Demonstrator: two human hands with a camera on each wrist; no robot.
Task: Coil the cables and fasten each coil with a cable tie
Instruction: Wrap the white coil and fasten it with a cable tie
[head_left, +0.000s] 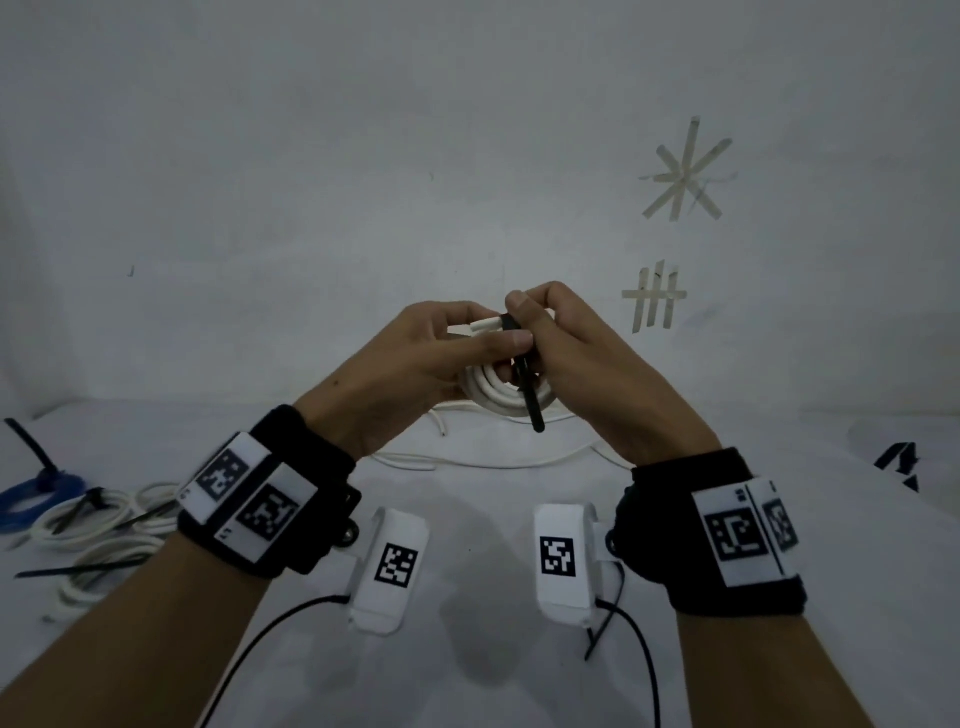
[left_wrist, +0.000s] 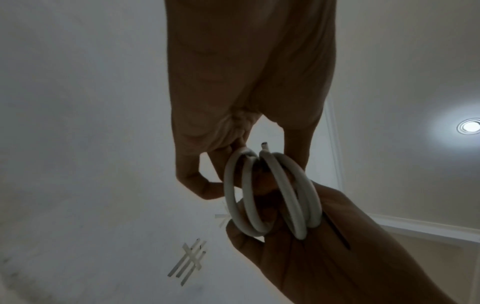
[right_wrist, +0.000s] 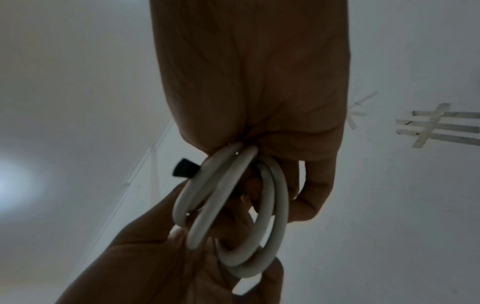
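Both hands are raised above the white table (head_left: 478, 649). My left hand (head_left: 488, 332) grips a small coil of white cable (head_left: 501, 397) at its top, with the cable's cut end (head_left: 480, 326) sticking out between thumb and fingers. My right hand (head_left: 519, 319) pinches a black cable tie (head_left: 529, 395) that wraps the coil; the tie's tail hangs down in front. The left wrist view shows the coil (left_wrist: 275, 195) from below, between both hands. In the right wrist view the coil (right_wrist: 233, 207) has the tie's black head (right_wrist: 183, 168) at its left side.
Tied coils lie at the left: a blue one (head_left: 36, 493) and white ones (head_left: 88, 525), each with a black tie. Loose white cable (head_left: 493, 461) trails on the table under the hands. Black ties (head_left: 898, 465) lie far right. Tape marks (head_left: 680, 171) are on the wall.
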